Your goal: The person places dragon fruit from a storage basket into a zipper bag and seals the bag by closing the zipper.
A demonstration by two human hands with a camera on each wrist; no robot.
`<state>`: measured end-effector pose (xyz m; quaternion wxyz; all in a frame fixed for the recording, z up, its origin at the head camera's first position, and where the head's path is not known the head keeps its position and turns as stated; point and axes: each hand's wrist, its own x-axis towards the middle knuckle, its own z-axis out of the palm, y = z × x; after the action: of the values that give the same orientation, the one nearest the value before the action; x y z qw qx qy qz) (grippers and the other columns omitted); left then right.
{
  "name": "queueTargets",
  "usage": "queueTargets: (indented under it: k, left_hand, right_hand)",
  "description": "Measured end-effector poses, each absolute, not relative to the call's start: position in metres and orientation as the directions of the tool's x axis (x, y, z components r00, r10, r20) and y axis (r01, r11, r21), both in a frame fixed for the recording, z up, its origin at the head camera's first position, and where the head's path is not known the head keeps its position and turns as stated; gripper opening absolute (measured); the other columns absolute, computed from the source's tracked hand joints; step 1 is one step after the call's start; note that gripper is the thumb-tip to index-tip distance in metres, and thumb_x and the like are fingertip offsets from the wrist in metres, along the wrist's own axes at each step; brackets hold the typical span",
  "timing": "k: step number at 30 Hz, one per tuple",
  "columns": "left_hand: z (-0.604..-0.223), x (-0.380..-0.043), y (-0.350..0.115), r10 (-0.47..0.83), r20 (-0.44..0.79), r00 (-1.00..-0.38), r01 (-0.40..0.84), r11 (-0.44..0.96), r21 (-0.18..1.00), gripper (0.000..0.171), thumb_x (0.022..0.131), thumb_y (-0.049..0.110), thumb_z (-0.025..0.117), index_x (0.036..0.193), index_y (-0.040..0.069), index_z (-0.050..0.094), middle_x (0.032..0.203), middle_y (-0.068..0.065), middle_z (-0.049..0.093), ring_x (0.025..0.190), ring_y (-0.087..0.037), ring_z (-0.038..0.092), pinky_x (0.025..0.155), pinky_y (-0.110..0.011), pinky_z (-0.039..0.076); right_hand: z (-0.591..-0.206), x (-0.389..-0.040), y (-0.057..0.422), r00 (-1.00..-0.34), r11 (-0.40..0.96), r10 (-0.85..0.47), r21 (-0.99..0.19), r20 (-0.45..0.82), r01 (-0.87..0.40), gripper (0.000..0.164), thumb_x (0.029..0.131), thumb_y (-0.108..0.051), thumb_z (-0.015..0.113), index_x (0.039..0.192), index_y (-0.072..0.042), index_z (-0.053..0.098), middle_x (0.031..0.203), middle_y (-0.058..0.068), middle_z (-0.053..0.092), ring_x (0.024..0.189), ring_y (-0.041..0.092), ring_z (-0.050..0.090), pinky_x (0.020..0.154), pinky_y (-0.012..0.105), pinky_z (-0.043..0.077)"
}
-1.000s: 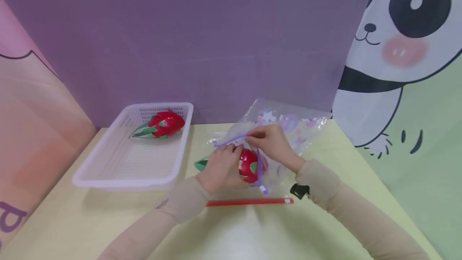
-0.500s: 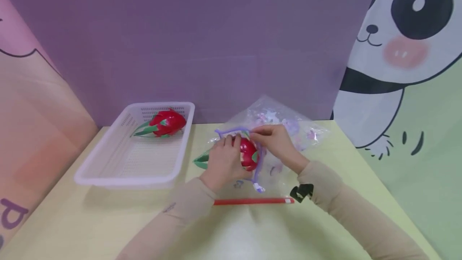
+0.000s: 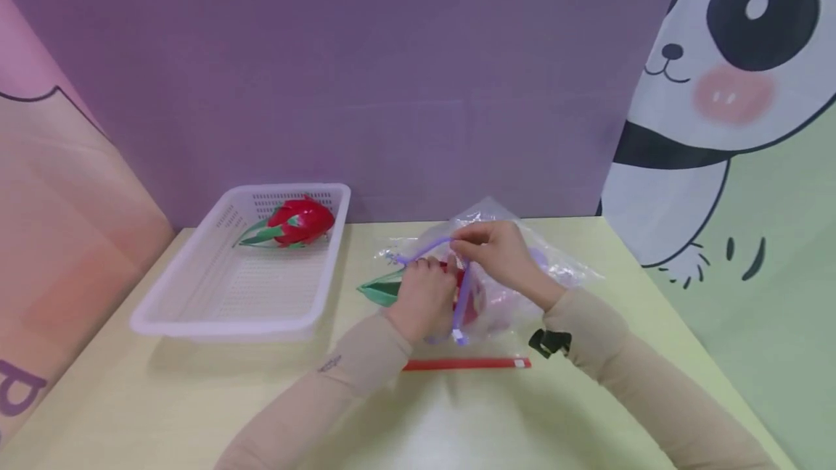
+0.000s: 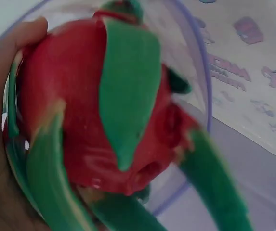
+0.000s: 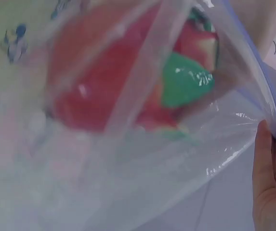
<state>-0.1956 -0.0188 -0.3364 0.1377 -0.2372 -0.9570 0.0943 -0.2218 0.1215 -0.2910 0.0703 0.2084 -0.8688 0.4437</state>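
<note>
In the head view my left hand [image 3: 426,297] grips a red dragon fruit with long green scales. The left wrist view shows the dragon fruit [image 4: 75,72] inside the purple-rimmed mouth of a clear zip bag, its long scales toward the camera. My right hand [image 3: 501,260] pinches the bag's purple zip edge [image 3: 461,299] at the top and holds the mouth open. Through the plastic in the right wrist view, the fruit's round red end lies inside the printed zip bag [image 5: 176,178]. Part of the fruit is hidden behind my left fingers.
A white perforated basket [image 3: 228,289] stands at the left, with a second dragon fruit [image 3: 307,221] in it. A red strip with a white tab [image 3: 466,364] lies on the table [image 3: 418,426] in front of the hands. Purple cloth [image 3: 392,93] hangs behind the table.
My left hand has moved right with the dragon fruit, whose red end is now behind the bag's zip edge. My right hand keeps its pinch on the rim; the bag's far corner has dropped.
</note>
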Motion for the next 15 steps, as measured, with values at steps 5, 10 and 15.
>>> queueTargets:
  k: [5, 10, 15]
  left_hand:
    - [-0.331, -0.195, -0.020, 0.474, 0.152, -0.867, 0.425, 0.864, -0.271, 0.067, 0.072, 0.042, 0.062, 0.128, 0.007, 0.051, 0.096, -0.011, 0.066, 0.083, -0.025, 0.061, 0.069, -0.035, 0.050]
    - [-0.325, -0.193, -0.022, 0.455, 0.076, -0.887, 0.429, 0.875, -0.225, 0.070, 0.071, 0.044, 0.063, 0.130, 0.008, 0.050, 0.095, -0.008, 0.066, 0.083, -0.023, 0.061, 0.069, -0.035, 0.051]
    - [-0.321, -0.188, -0.028, 0.475, 0.078, -0.877, 0.465, 0.878, -0.115, 0.054, 0.072, 0.039, 0.066, 0.117, 0.011, 0.057, 0.084, -0.004, 0.063, 0.071, -0.021, 0.058, 0.058, -0.033, 0.050]
  right_hand:
    - [-0.286, -0.224, 0.129, -0.857, 0.555, -0.315, -0.653, 0.409, -0.516, 0.013, 0.083, -0.009, 0.065, 0.093, -0.003, 0.071, 0.080, 0.011, 0.070, 0.067, 0.014, 0.063, 0.053, 0.021, 0.046]
    - [-0.285, -0.225, 0.130, -0.859, 0.555, -0.323, -0.655, 0.398, -0.513, 0.014, 0.084, -0.011, 0.065, 0.093, -0.003, 0.071, 0.079, 0.011, 0.070, 0.067, 0.015, 0.064, 0.054, 0.023, 0.047]
    - [-0.285, -0.226, 0.128, -0.861, 0.545, -0.327, -0.667, 0.388, -0.508, 0.014, 0.084, -0.013, 0.065, 0.093, -0.004, 0.072, 0.078, 0.009, 0.070, 0.067, 0.015, 0.064, 0.056, 0.022, 0.048]
